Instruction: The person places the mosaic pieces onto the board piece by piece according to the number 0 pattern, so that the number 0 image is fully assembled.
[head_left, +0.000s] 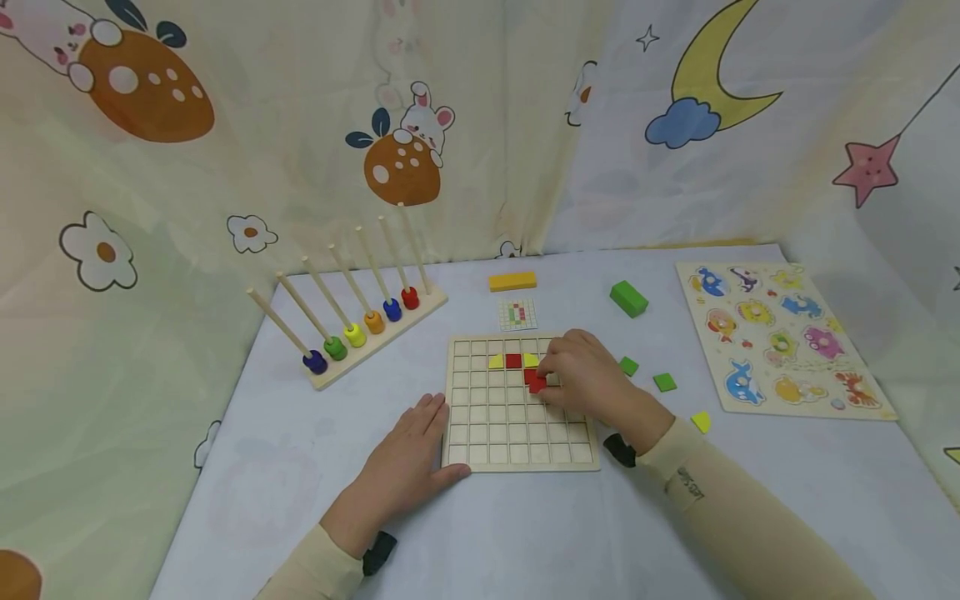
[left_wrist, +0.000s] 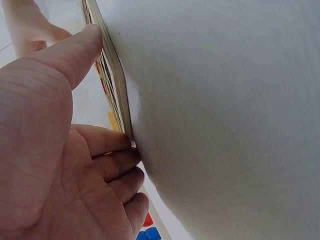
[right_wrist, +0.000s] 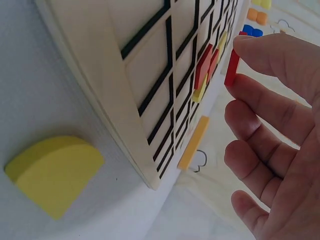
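Observation:
A wooden grid board point(head_left: 517, 433) lies in the middle of the white table. In its second row sit a red square point(head_left: 513, 360) and two yellow rounded pieces point(head_left: 496, 361). My right hand point(head_left: 553, 377) hovers over the board's upper right cells and pinches a red piece point(head_left: 536, 382), which appears as a thin red tile point(right_wrist: 231, 67) between thumb and finger in the right wrist view. My left hand point(head_left: 420, 442) lies flat on the table, with its thumb point(left_wrist: 75, 55) and fingers against the board's left edge point(left_wrist: 114, 67).
A peg rack point(head_left: 352, 329) with coloured beads stands at the left. Behind the board lie a yellow bar point(head_left: 513, 281) and a pattern card point(head_left: 518, 314). A green block point(head_left: 628, 298), two green tiles point(head_left: 664, 382), a yellow piece point(head_left: 701, 422) and an animal puzzle point(head_left: 783, 337) are on the right.

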